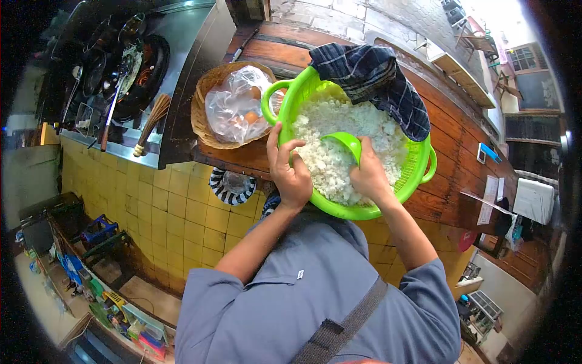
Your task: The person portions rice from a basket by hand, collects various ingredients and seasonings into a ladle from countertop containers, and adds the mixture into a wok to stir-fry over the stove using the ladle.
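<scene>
A bright green plastic basket [356,211] full of cooked white rice [321,168] stands on the wooden table. At its near left rim is my left hand [291,173], its fingers bent over the edge and gripping it. My right hand [371,176] reaches inside and is closed around the handle of a green rice scoop [345,143]. The scoop's bowl rests partly in the rice, and part of its handle is covered by my fingers. A dark blue checked cloth [370,76] hangs over the basket's far right rim.
Left of the green basket sits a woven basket [203,121] with eggs [251,117] in a clear plastic bag [224,109]. A steel stove counter [182,73] with a wok [145,79] lies further left. A phone-like device [487,153] lies on the table [451,164] at right.
</scene>
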Action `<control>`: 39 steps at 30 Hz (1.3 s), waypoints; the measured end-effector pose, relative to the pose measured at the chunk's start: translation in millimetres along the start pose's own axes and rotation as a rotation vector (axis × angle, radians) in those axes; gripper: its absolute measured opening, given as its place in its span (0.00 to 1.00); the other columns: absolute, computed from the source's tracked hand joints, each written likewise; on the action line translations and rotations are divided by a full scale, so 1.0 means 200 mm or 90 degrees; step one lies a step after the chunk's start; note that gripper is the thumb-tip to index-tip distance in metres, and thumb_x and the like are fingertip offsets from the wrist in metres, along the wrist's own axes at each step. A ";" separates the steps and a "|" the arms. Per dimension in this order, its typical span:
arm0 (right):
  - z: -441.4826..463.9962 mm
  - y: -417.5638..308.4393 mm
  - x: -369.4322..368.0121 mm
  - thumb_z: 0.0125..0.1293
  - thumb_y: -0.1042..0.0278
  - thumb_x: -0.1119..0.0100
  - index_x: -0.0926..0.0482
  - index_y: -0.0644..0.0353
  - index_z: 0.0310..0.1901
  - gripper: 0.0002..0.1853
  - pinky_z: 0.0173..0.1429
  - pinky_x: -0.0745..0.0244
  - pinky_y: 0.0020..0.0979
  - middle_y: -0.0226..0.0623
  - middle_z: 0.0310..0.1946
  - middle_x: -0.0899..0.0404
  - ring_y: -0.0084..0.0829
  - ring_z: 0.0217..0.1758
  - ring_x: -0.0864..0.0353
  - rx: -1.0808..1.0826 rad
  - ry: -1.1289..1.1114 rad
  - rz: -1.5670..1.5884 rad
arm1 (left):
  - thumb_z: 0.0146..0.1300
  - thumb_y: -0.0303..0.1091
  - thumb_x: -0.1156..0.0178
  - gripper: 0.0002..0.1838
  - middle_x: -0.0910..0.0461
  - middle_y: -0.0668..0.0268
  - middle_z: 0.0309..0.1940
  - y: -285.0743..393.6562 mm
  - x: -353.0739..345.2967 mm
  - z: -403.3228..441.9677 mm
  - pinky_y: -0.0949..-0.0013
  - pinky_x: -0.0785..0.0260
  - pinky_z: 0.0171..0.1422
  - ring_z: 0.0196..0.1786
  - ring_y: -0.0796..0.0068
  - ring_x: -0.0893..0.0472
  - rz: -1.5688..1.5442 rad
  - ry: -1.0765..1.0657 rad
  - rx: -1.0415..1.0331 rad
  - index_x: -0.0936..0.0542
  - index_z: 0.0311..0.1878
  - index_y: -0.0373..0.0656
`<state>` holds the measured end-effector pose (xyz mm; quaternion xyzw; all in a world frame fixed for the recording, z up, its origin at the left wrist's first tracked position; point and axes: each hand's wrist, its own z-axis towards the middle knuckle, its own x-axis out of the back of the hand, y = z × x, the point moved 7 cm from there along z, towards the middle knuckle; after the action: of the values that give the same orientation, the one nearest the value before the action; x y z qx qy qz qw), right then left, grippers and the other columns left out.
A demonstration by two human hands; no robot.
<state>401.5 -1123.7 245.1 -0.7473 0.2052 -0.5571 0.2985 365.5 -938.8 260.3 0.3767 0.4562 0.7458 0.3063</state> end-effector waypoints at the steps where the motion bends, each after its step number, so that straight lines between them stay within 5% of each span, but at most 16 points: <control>1: 0.02 -0.02 0.01 0.47 0.85 0.56 0.43 0.65 0.55 0.29 0.45 0.29 0.43 0.57 0.39 0.28 0.54 0.41 0.25 0.005 0.003 0.001 | 0.49 0.16 0.53 0.11 0.36 0.53 0.60 0.00 0.00 0.00 0.59 0.46 0.66 0.63 0.55 0.37 0.001 0.000 0.001 0.24 0.33 0.40; 3: 0.02 0.04 -0.06 0.51 0.84 0.57 0.42 0.63 0.54 0.25 0.26 0.27 0.35 0.47 0.34 0.26 0.37 0.27 0.23 -0.219 -0.115 0.269 | 0.49 0.16 0.54 0.12 0.37 0.52 0.59 0.01 0.01 0.00 0.59 0.46 0.66 0.63 0.53 0.38 -0.002 -0.002 -0.009 0.25 0.34 0.39; 6: 0.07 0.11 -0.14 0.55 0.82 0.59 0.42 0.61 0.56 0.24 0.14 0.35 0.26 0.39 0.30 0.26 0.24 0.19 0.28 -0.268 -0.188 0.532 | 0.49 0.16 0.55 0.13 0.37 0.51 0.59 0.01 0.00 0.00 0.58 0.47 0.66 0.63 0.52 0.38 -0.006 -0.005 -0.016 0.25 0.35 0.39; 8: 0.13 0.09 -0.10 0.56 0.81 0.57 0.43 0.55 0.60 0.28 0.14 0.36 0.21 0.38 0.34 0.27 0.22 0.22 0.28 -0.289 -0.153 0.593 | 0.48 0.16 0.55 0.13 0.36 0.51 0.59 0.00 0.01 0.00 0.57 0.47 0.66 0.63 0.52 0.38 -0.002 -0.002 -0.014 0.25 0.36 0.39; 11: 0.29 0.04 -0.04 0.52 0.83 0.57 0.43 0.55 0.60 0.30 0.26 0.27 0.29 0.45 0.40 0.26 0.34 0.29 0.23 -0.138 -0.004 0.499 | 0.48 0.17 0.52 0.14 0.34 0.54 0.58 0.01 0.01 0.00 0.59 0.48 0.67 0.64 0.55 0.38 0.021 0.006 -0.024 0.26 0.38 0.39; 13: 0.35 -0.08 0.04 0.47 0.86 0.58 0.42 0.56 0.60 0.34 0.47 0.28 0.37 0.53 0.47 0.28 0.48 0.45 0.24 0.093 0.135 0.143 | 0.48 0.17 0.53 0.14 0.35 0.54 0.58 0.01 0.01 0.00 0.59 0.48 0.67 0.64 0.55 0.38 0.026 0.006 -0.023 0.26 0.39 0.39; 14: 0.35 -0.08 0.03 0.47 0.86 0.58 0.42 0.56 0.60 0.34 0.47 0.28 0.37 0.53 0.47 0.28 0.48 0.45 0.24 0.097 0.136 0.143 | 0.48 0.17 0.53 0.14 0.35 0.54 0.58 0.01 0.01 0.00 0.60 0.48 0.67 0.64 0.54 0.38 0.027 0.006 -0.020 0.26 0.39 0.39; 17: 0.34 -0.13 -0.05 0.40 0.89 0.59 0.38 0.55 0.60 0.38 0.65 0.45 0.36 0.54 0.54 0.32 0.47 0.63 0.37 0.203 0.043 0.092 | 0.47 0.16 0.53 0.16 0.36 0.54 0.59 0.01 0.00 0.01 0.59 0.48 0.67 0.64 0.54 0.39 0.012 0.001 -0.013 0.26 0.41 0.39; 31: 0.07 -0.15 0.00 0.41 0.89 0.54 0.37 0.55 0.58 0.36 0.60 0.38 0.37 0.51 0.51 0.29 0.48 0.58 0.32 0.235 -0.116 0.049 | 0.46 0.15 0.57 0.20 0.37 0.52 0.59 0.01 -0.01 0.03 0.59 0.50 0.68 0.65 0.52 0.40 0.047 -0.013 -0.021 0.28 0.44 0.38; 36: 0.01 -0.07 0.09 0.43 0.86 0.56 0.35 0.52 0.57 0.34 0.47 0.28 0.35 0.47 0.42 0.24 0.43 0.44 0.23 0.165 -0.089 0.072 | 0.46 0.16 0.58 0.21 0.37 0.52 0.59 0.01 -0.01 0.02 0.59 0.50 0.69 0.65 0.52 0.40 0.050 -0.014 -0.039 0.28 0.46 0.38; 38: 0.00 0.07 0.07 0.44 0.86 0.58 0.35 0.52 0.57 0.33 0.32 0.27 0.31 0.42 0.38 0.23 0.33 0.34 0.23 -0.185 -0.224 0.290 | 0.46 0.15 0.57 0.22 0.37 0.52 0.60 0.00 0.00 0.02 0.59 0.50 0.69 0.65 0.52 0.40 0.003 -0.006 -0.009 0.29 0.47 0.38; 39: 0.02 0.08 0.09 0.45 0.86 0.59 0.35 0.53 0.57 0.33 0.22 0.31 0.26 0.37 0.36 0.25 0.24 0.28 0.27 -0.192 -0.227 0.330 | 0.46 0.15 0.57 0.22 0.37 0.52 0.60 0.00 0.00 0.02 0.59 0.50 0.69 0.65 0.52 0.40 0.004 -0.001 -0.009 0.29 0.47 0.38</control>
<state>411.7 -1145.7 247.0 -0.7915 0.4131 -0.2871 0.3470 369.6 -937.2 261.5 0.3765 0.4499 0.7495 0.3068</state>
